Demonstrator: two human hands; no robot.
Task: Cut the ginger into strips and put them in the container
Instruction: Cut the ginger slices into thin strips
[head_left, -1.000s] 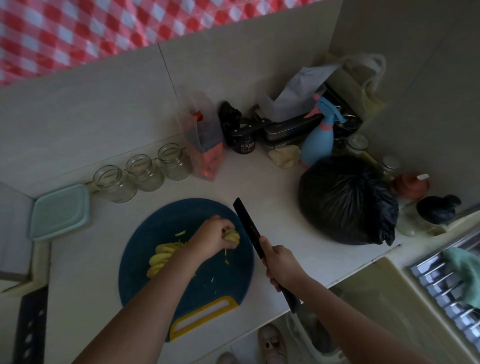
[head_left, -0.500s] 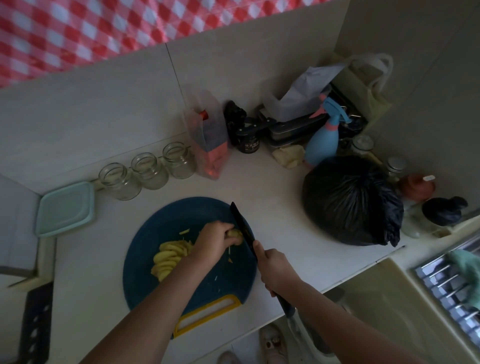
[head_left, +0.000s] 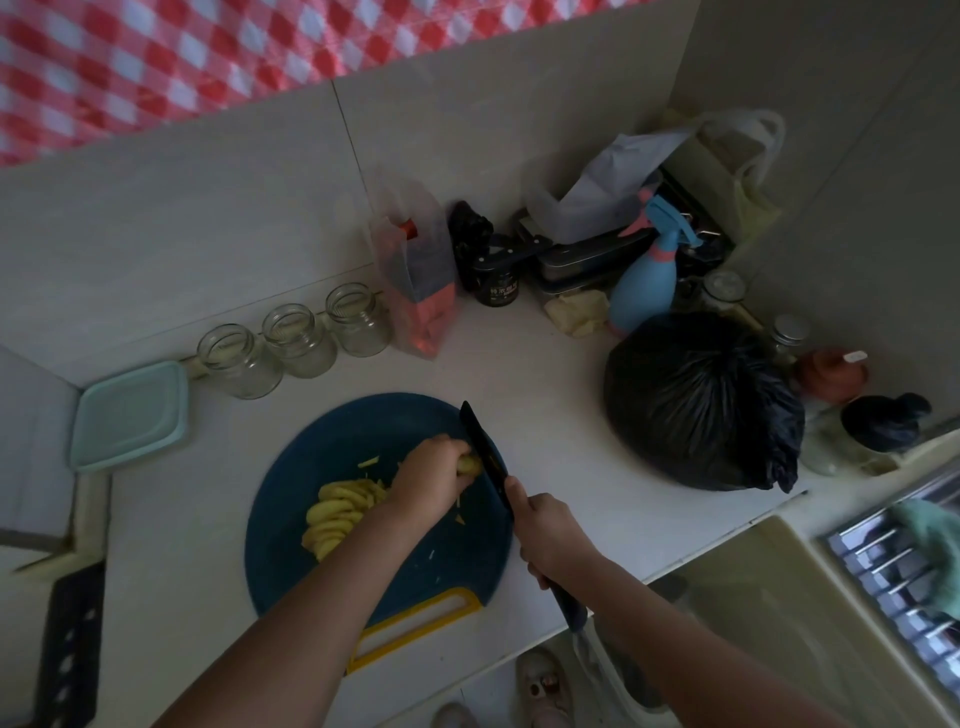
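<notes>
jars (head_left: 298, 340) behind board (head_left: 322, 447), bin bag (head_left: 701, 400) right, counter (head_left: 561, 410) between bare

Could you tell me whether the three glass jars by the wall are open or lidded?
Open. All three glass jars stand upright along the wall with bare round mouths and no lids; they look empty.

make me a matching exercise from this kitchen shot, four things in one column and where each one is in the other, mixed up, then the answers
Things:
1. knife
2. ginger slices
3. glass jars
4. black bag

Places:
A. in a row along the back wall
B. on the counter right of the cutting board
C. piled on the board, beside the left hand
D. gripped in the right hand

Pairs: 1-D, 2-C, 3-A, 4-B
</notes>
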